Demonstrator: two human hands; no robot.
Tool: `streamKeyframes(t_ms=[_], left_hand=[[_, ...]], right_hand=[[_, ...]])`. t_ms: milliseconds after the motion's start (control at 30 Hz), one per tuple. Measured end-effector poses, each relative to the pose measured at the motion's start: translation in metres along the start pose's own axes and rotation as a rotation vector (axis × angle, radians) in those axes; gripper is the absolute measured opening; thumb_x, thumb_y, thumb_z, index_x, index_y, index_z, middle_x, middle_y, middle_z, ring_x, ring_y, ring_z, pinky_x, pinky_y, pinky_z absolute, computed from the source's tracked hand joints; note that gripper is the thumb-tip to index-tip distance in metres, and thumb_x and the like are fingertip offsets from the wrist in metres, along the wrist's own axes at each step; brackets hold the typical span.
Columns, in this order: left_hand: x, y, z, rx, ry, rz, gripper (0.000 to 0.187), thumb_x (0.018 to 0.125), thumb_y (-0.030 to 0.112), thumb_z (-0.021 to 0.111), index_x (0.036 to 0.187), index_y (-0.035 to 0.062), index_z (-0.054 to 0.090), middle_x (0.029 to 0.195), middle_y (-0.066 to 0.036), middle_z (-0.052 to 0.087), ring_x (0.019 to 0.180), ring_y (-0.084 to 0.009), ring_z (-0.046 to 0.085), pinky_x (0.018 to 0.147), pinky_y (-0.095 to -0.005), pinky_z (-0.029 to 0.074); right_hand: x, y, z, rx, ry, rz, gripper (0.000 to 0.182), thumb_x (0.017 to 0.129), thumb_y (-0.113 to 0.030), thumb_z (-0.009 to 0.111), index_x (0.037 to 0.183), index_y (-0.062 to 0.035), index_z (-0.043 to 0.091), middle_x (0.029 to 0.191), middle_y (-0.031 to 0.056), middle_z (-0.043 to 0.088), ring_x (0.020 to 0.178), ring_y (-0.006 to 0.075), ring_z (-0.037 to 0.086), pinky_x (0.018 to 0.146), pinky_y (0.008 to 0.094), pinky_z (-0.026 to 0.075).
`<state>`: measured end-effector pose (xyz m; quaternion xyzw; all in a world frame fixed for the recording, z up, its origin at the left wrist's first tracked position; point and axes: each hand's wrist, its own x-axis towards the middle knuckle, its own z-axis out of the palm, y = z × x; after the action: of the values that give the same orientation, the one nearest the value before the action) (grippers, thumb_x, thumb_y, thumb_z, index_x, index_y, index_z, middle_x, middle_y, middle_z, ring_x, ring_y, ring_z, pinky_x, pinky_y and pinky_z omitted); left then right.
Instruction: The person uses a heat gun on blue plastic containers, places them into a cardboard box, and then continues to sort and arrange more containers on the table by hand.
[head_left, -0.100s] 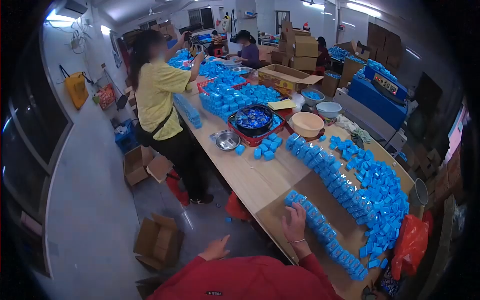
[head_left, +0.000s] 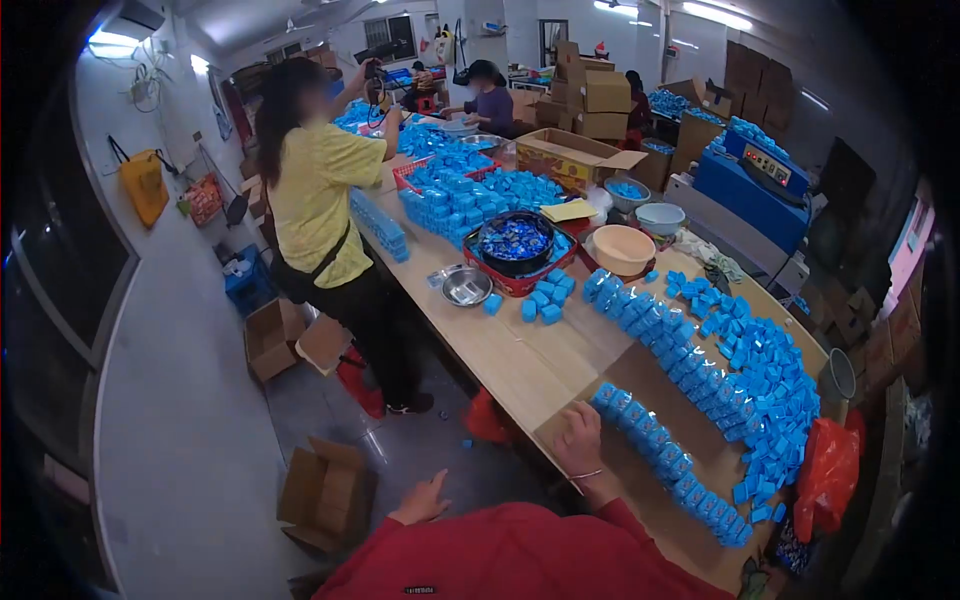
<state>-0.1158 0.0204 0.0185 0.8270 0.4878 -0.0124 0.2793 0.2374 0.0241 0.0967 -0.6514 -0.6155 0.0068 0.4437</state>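
Observation:
Beyond the table's near edge, over the floor, my left hand (head_left: 424,498) is open, its index finger stretched out and nothing in it. On the brown board, my right hand (head_left: 578,440) is beside the far end of a row of blue wrapped packs (head_left: 660,452). Its fingers are loosely bent and slightly apart, with no object visible in them. A gap separates this hand from the row. Behind that row runs a second, thicker row of blue packs (head_left: 672,345). Loose small blue boxes (head_left: 765,365) lie heaped along its far side.
A steel bowl (head_left: 467,287), a black round tray (head_left: 516,243) and a peach basin (head_left: 622,250) stand farther up the table. A red plastic bag (head_left: 828,475) hangs at the right edge. A person in yellow (head_left: 325,190) stands across the left side. An open carton (head_left: 325,495) is on the floor.
My right hand has drawn back from the end of the near row, and its fingers are more bent. The whole view has shifted slightly. My left hand stays over the floor.

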Motion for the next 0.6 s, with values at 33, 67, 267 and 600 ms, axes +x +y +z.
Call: streamKeyframes(t_ms=[33, 67, 267, 600], left_hand=[[-0.004, -0.019, -0.012, -0.018, -0.022, -0.048, 0.075, 0.084, 0.032, 0.065, 0.144, 0.0086, 0.026, 0.102, -0.025, 0.059, 0.094, -0.041, 0.058, 0.08, -0.047, 0.046], [-0.004, -0.038, -0.027, -0.03, -0.042, -0.092, 0.075, 0.084, 0.031, 0.065, 0.144, 0.0078, 0.026, 0.1, -0.026, 0.059, 0.092, -0.0416, 0.058, 0.08, -0.0469, 0.047], [0.031, -0.117, -0.043, 0.002, -0.009, 0.021, 0.073, 0.076, 0.029, 0.067, 0.138, 0.0074, 0.034, 0.104, -0.027, 0.06, 0.095, -0.044, 0.059, 0.081, -0.0521, 0.049], [0.15, -0.016, -0.07, -0.047, 0.062, 0.275, 0.067, 0.079, 0.026, 0.066, 0.136, 0.0076, 0.037, 0.108, -0.021, 0.059, 0.1, -0.0389, 0.056, 0.083, -0.0474, 0.047]], right_hand=[[0.006, -0.016, 0.015, -0.01, -0.023, -0.041, 0.035, 0.068, -0.008, 0.067, 0.103, -0.0085, 0.061, 0.118, 0.0175, 0.054, 0.116, 0.036, 0.047, 0.101, 0.0446, 0.036], [0.013, -0.03, 0.029, -0.019, -0.039, -0.081, 0.035, 0.067, -0.007, 0.068, 0.102, -0.0081, 0.061, 0.119, 0.0171, 0.053, 0.115, 0.0364, 0.047, 0.1, 0.0446, 0.037], [0.058, -0.064, 0.044, -0.126, -0.107, -0.148, 0.032, 0.067, -0.007, 0.069, 0.099, -0.0091, 0.062, 0.119, 0.0164, 0.054, 0.115, 0.037, 0.047, 0.096, 0.0451, 0.04], [0.143, 0.001, 0.026, -0.101, -0.085, -0.074, 0.03, 0.069, -0.007, 0.069, 0.099, -0.008, 0.062, 0.116, 0.017, 0.055, 0.11, 0.0359, 0.051, 0.094, 0.0438, 0.041]])
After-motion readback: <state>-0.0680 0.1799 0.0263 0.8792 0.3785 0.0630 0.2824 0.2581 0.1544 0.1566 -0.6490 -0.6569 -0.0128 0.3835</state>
